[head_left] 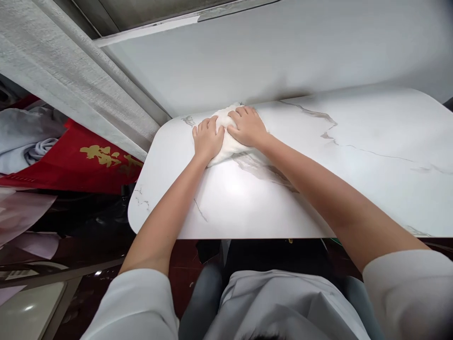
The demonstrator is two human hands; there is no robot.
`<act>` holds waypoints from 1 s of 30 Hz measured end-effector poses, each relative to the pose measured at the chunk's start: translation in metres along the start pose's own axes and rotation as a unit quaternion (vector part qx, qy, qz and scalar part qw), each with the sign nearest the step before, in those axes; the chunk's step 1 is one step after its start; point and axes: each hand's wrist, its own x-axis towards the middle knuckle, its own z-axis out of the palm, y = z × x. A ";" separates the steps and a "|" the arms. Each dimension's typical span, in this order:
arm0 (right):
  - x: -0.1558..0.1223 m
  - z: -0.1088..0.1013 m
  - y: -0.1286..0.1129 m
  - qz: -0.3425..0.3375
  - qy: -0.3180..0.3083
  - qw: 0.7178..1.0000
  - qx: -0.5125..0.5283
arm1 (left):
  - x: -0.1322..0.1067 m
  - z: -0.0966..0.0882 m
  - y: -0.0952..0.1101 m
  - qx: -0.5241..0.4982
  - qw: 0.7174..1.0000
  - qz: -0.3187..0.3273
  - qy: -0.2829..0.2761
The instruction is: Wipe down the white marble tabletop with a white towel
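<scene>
A white cloth (226, 150) lies bunched near the far left corner of a white marble-patterned table (318, 189). Both my hands press down on it. My left hand (207, 139) rests on the cloth's left part, fingers curled over its far edge. My right hand (247, 126) lies beside it on the cloth's right part, fingers bent and close together. Most of the cloth is hidden under my hands; only its near edge and a strip between the hands show.
A pale wall (283, 52) rises right behind the table's far edge. A grey curtain (71, 85) hangs at the left. Below it lie a red fabric with gold characters (88, 160) and grey cloth (28, 137). The table's near edge runs above my lap.
</scene>
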 end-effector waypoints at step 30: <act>-0.033 -0.013 0.032 0.038 0.006 0.999 -0.015 | -0.009 0.012 0.042 -0.005 0.999 0.029 -0.016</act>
